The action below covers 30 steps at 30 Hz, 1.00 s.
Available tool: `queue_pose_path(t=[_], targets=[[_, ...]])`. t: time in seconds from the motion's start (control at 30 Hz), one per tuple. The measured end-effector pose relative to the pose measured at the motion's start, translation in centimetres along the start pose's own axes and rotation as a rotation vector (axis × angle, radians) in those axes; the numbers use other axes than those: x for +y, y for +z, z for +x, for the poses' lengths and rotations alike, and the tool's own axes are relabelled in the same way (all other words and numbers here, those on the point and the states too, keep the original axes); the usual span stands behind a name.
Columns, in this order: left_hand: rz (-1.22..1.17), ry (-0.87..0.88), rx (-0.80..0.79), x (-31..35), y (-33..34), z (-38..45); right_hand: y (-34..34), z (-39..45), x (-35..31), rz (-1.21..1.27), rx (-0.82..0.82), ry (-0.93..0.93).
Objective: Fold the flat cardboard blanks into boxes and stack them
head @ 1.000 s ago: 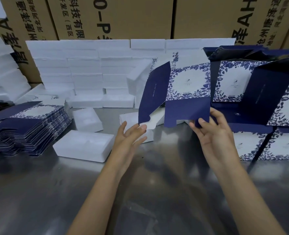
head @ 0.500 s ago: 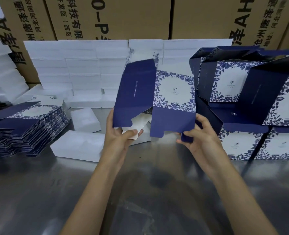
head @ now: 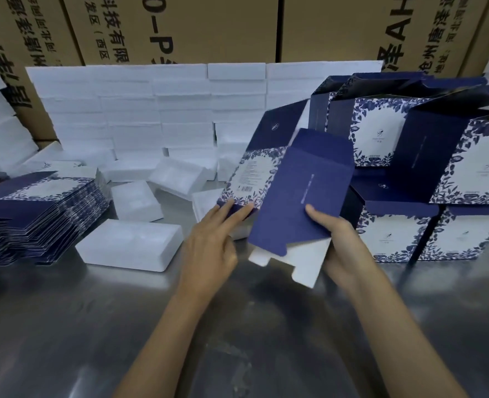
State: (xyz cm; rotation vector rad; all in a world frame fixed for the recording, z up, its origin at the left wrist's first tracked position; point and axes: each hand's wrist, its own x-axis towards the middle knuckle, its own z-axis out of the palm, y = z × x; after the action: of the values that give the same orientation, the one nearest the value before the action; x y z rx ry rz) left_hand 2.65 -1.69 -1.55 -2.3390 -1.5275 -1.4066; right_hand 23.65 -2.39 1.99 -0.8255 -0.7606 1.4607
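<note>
A half-opened navy and white floral box blank [head: 292,193] hangs tilted above the steel table, its white inner flap pointing down. My right hand [head: 338,245] grips its lower right side, thumb lying on the navy panel. With straight fingers, my left hand [head: 213,239] touches the bottom edge of the floral panel. A pile of flat blanks [head: 33,214] lies at the left. Folded boxes [head: 427,179] with open lids are stacked at the right.
White foam inserts [head: 131,245] lie loose on the steel table [head: 65,326] between the pile and my hands. More foam blocks [head: 157,110] form a wall behind, in front of large brown cartons [head: 208,27].
The blank has swung round and tilted: the navy panel now faces me on the right and the barcode side shows on the left. My left hand let go and now touches the bottom edge.
</note>
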Motion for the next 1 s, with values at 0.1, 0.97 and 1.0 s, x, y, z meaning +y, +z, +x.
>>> queue_pose_path(t=[0.1, 0.97, 1.0], targets=[[-0.183, -0.196, -0.120, -0.6, 0.2, 0.1, -0.7, 0.4, -0.1, -0.078, 0.093, 0.033], [-0.885, -0.802, -0.082, -3.8, -2.6, 1.2, -3.2, 1.0, 0.8, -0.199, -0.099, 0.158], [-0.884, -0.780, -0.092, -3.9, -2.6, 1.0, -3.1, 0.9, 0.8, -0.182, -0.083, 0.177]])
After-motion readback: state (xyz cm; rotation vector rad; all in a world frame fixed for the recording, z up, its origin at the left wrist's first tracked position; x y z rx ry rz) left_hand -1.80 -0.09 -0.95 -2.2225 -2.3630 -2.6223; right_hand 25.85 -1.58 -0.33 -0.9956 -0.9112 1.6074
